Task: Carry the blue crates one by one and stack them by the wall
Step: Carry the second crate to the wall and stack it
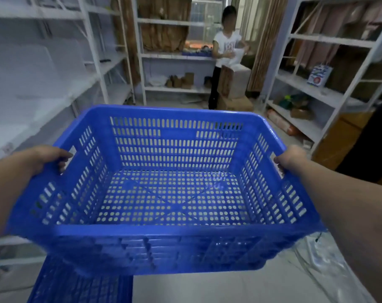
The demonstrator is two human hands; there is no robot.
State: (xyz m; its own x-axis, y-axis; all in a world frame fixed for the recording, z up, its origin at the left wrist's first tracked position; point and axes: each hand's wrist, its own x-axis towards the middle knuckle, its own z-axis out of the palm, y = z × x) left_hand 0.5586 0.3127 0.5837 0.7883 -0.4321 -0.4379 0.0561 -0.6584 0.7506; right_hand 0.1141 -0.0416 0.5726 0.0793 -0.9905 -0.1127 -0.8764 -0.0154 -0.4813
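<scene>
An empty blue perforated crate (163, 235) fills the middle of the view, held up off the floor. My left hand (47, 157) grips its left rim at the handle slot. My right hand (291, 158) grips the right rim at the opposite handle. Below it, at the bottom left, part of another blue crate (76, 287) shows, mostly hidden under the held one.
White metal shelving lines the left (94, 51), back (177, 55) and right (329, 97) sides. A person (225, 53) stands at the far end beside stacked cardboard boxes (236, 92). Clear plastic sheeting (329, 265) lies on the floor at the lower right. A dark shape (369, 149) is at the right edge.
</scene>
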